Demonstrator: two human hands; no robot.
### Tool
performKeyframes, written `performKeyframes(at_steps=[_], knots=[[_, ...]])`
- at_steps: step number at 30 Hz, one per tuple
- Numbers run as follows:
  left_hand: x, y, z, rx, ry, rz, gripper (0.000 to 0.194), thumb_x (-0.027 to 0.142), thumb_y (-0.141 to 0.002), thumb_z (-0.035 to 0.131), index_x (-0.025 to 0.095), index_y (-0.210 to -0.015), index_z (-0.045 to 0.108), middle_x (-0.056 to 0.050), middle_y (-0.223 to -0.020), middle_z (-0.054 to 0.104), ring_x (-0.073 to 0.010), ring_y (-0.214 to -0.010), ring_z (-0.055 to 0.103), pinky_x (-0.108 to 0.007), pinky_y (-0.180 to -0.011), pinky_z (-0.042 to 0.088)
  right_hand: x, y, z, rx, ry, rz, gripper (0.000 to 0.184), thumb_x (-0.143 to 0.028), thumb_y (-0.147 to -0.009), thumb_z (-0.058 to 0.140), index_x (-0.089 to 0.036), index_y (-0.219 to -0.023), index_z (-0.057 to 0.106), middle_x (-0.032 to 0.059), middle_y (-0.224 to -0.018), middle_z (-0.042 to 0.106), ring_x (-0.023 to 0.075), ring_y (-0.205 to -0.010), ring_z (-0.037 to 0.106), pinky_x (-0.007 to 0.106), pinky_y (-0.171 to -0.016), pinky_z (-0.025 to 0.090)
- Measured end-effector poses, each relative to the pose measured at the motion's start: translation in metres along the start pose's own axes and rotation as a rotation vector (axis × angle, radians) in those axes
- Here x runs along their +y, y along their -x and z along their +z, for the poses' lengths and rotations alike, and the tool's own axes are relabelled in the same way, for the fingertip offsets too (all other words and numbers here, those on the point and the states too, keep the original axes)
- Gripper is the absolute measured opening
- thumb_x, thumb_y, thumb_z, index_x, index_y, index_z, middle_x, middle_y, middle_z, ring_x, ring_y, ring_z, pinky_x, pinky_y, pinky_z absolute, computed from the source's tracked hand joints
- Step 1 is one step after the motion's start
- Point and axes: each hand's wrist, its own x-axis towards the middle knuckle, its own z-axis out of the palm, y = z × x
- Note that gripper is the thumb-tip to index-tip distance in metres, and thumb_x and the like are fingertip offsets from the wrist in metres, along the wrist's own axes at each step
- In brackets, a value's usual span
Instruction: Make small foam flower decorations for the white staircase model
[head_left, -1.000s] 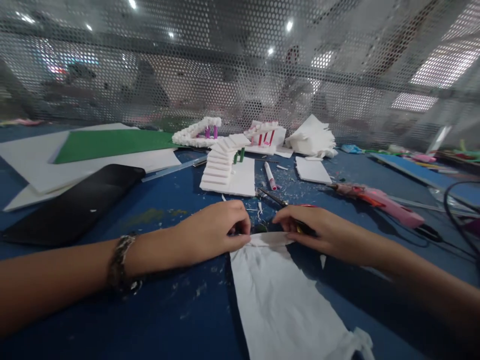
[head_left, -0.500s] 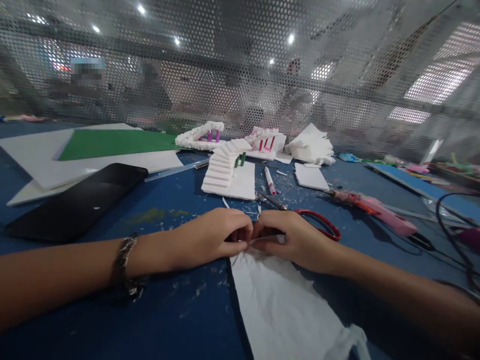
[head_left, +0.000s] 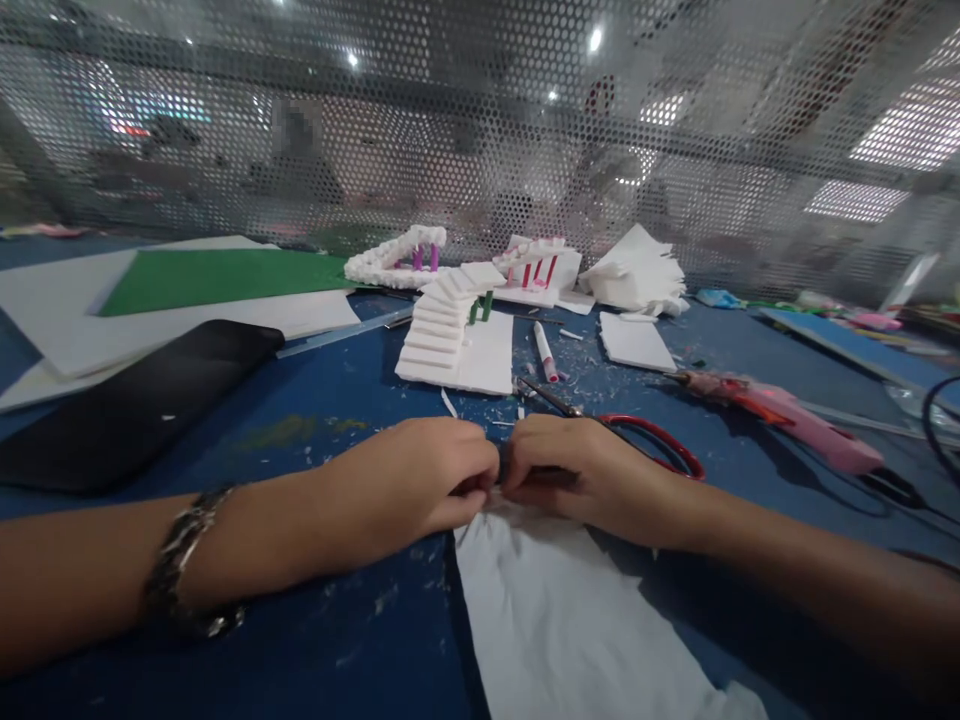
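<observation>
A crumpled sheet of white tissue paper point(head_left: 570, 610) lies in front of me, its far edge pinched between my hands. My left hand point(head_left: 424, 475) is closed, thumb against curled fingers, at the sheet's far left corner. Close beside it, my right hand point(head_left: 592, 478) also pinches that edge, fingers curled inward. Whatever lies right between the fingertips is hidden. Just beyond my right hand rests a pair of scissors point(head_left: 667, 432) with red handles. A small white staircase model point(head_left: 435, 340) with green posts stands on a white board past my hands.
A black phone point(head_left: 150, 405) lies at left, near white sheets and a green sheet point(head_left: 225, 278). Two more white models, a marker point(head_left: 546, 352), a tissue stack point(head_left: 637, 270) and a pink hot glue gun point(head_left: 787, 415) with a cord are farther back. A perforated metal screen point(head_left: 480, 130) borders the table.
My view has shifted slightly, so the table items sit a little differently in the picture. Both hands stay close together at the tissue's edge, with the fingertips slightly more apart.
</observation>
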Motion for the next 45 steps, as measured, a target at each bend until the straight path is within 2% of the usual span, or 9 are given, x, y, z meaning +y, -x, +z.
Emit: performKeyframes(at_steps=[6, 12, 16, 21, 27, 30, 34, 38, 45], knots=[[0.000, -0.001, -0.006, -0.073, -0.013, 0.073, 0.011, 0.012, -0.077, 0.048, 0.014, -0.069, 0.055, 0.000, -0.069, 0.053, -0.0108, -0.063, 0.049, -0.018, -0.056, 0.035, 0.006, 0.005, -0.010, -0.085, -0.007, -0.001, 0.011, -0.011, -0.077, 0.052, -0.013, -0.072, 0.061, 0.0023, -0.074, 0.055, 0.0083, -0.067, 0.052, 0.018, -0.062, 0.041], [-0.003, -0.003, -0.004, -0.015, 0.066, -0.011, 0.020, 0.023, -0.080, 0.048, 0.014, -0.065, 0.056, 0.001, -0.064, 0.054, -0.0097, -0.058, 0.049, -0.018, -0.053, 0.034, 0.009, 0.013, -0.022, -0.149, -0.030, 0.040, 0.014, -0.018, -0.079, 0.051, -0.013, -0.073, 0.062, 0.0033, -0.079, 0.058, 0.0079, -0.069, 0.054, 0.017, -0.064, 0.041], [-0.002, -0.002, 0.000, 0.006, 0.071, -0.047, 0.011, 0.022, -0.080, 0.049, 0.016, -0.079, 0.058, 0.001, -0.069, 0.056, -0.0104, -0.062, 0.051, -0.018, -0.056, 0.035, 0.007, 0.015, -0.026, -0.169, 0.027, 0.083, 0.014, -0.018, -0.080, 0.050, -0.013, -0.073, 0.061, 0.0029, -0.077, 0.057, 0.0085, -0.069, 0.053, 0.018, -0.064, 0.040], [0.001, -0.004, -0.004, -0.058, 0.062, -0.094, 0.010, 0.018, -0.078, 0.050, 0.016, -0.078, 0.060, 0.000, -0.068, 0.055, -0.0108, -0.060, 0.051, -0.019, -0.054, 0.035, 0.002, 0.014, -0.029, -0.225, 0.118, 0.148, 0.009, -0.010, -0.075, 0.051, -0.015, -0.070, 0.055, 0.0002, -0.071, 0.054, 0.0088, -0.063, 0.050, 0.018, -0.058, 0.038], [0.007, -0.004, -0.010, -0.099, 0.004, -0.119, 0.012, 0.018, -0.078, 0.047, 0.017, -0.077, 0.059, 0.000, -0.070, 0.054, -0.0112, -0.058, 0.049, -0.020, -0.051, 0.034, -0.002, 0.020, -0.035, -0.194, 0.180, 0.210, 0.010, -0.010, -0.074, 0.047, -0.018, -0.074, 0.053, -0.0013, -0.067, 0.057, 0.0094, -0.057, 0.050, 0.019, -0.051, 0.036], [0.008, -0.002, -0.010, -0.130, -0.014, -0.104, 0.013, 0.017, -0.079, 0.045, 0.017, -0.076, 0.058, 0.000, -0.072, 0.053, -0.0116, -0.060, 0.050, -0.020, -0.052, 0.035, -0.003, 0.021, -0.040, -0.091, 0.156, 0.230, 0.007, -0.017, -0.076, 0.048, -0.019, -0.073, 0.054, -0.0017, -0.065, 0.058, 0.0093, -0.056, 0.051, 0.019, -0.051, 0.037], [0.005, 0.001, -0.001, -0.112, -0.207, 0.042, 0.014, 0.016, -0.081, 0.042, 0.016, -0.082, 0.056, -0.004, -0.082, 0.053, -0.0136, -0.063, 0.051, -0.021, -0.048, 0.035, -0.005, 0.019, -0.040, 0.041, 0.060, 0.249, 0.011, -0.023, -0.079, 0.047, -0.018, -0.072, 0.054, -0.0010, -0.066, 0.058, 0.0094, -0.059, 0.051, 0.019, -0.055, 0.039], [0.002, 0.003, 0.010, -0.026, -0.447, 0.239, 0.017, 0.007, -0.080, 0.038, 0.014, -0.085, 0.053, -0.006, -0.080, 0.052, -0.0163, -0.068, 0.049, -0.021, -0.043, 0.031, -0.009, 0.016, -0.027, 0.056, -0.125, 0.271, 0.008, -0.021, -0.079, 0.046, -0.016, -0.079, 0.053, 0.0002, -0.075, 0.058, 0.0097, -0.066, 0.052, 0.020, -0.061, 0.041], [0.009, 0.002, -0.007, 0.024, -0.092, 0.300, 0.015, 0.010, -0.082, 0.034, 0.015, -0.080, 0.048, -0.004, -0.082, 0.054, -0.0117, -0.069, 0.049, -0.019, -0.061, 0.039, -0.012, 0.012, -0.004, -0.007, -0.577, 0.291, 0.006, -0.012, -0.079, 0.041, -0.018, -0.079, 0.039, -0.0020, -0.076, 0.044, 0.0088, -0.069, 0.043, 0.021, -0.062, 0.036]])
